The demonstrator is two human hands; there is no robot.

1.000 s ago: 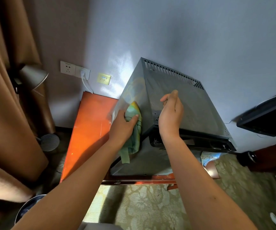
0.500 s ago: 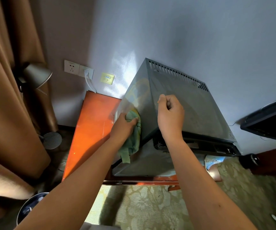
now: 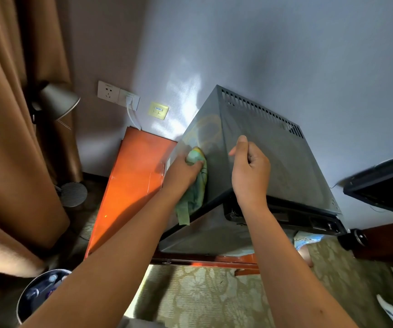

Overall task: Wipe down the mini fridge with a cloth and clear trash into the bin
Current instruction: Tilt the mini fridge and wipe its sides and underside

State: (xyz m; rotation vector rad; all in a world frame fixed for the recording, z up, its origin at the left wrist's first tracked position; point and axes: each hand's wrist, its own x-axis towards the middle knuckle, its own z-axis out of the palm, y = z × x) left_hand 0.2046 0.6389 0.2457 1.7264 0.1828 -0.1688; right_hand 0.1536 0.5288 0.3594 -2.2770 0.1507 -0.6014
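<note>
We look down on a dark grey mini fridge (image 3: 273, 162) standing on an orange-red low cabinet (image 3: 131, 185), set toward its right end against the pale wall (image 3: 261, 43). Our left hand (image 3: 182, 172) presses a bunched green cloth (image 3: 196, 185) against the fridge's left side panel, a loose tail of it hanging below the wrist. Our right hand (image 3: 249, 171) rests on the top near the front left corner, fingers loosely curled. Ventilation slots run along the top's rear edge. A round bin (image 3: 25, 301) with litter inside sits at lower left on the floor, beside the brown curtain (image 3: 6, 138).
</note>
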